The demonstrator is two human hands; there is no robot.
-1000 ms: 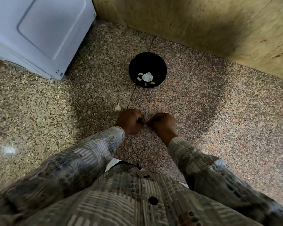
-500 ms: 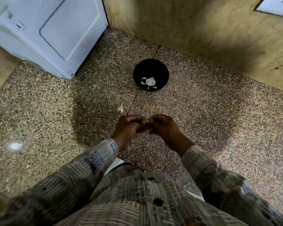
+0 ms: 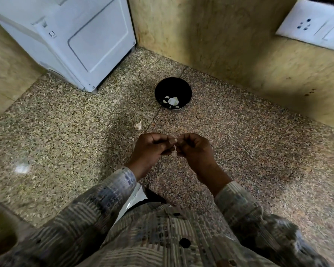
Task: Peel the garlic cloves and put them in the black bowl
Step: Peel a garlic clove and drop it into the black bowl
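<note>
Closest to you, your left hand (image 3: 152,149) and your right hand (image 3: 196,151) are held together above the speckled stone surface (image 3: 239,151). On both the fingers are curled, and the fingertips of the two hands meet. Between the fingertips a small pale piece shows, which I judge to be the garlic clove (image 3: 175,140) you are working on. Most of it is hidden by the fingers, so I cannot tell how much skin is left on it. Both hands pinch it, one from each side, so the step in hand is the peeling and not yet the dropping. Just beyond your left fingertips, a little to the left, one more piece of garlic (image 3: 138,125) lies on the surface, apart from both hands. Further ahead of the fingers stands the black bowl (image 3: 160,89), with several peeled cloves (image 3: 173,101) on its bottom. For the next move you need to pull the skin fully off. Then keep the clove in one hand only and carry it forward over the rim of the bowl before you release it.
</note>
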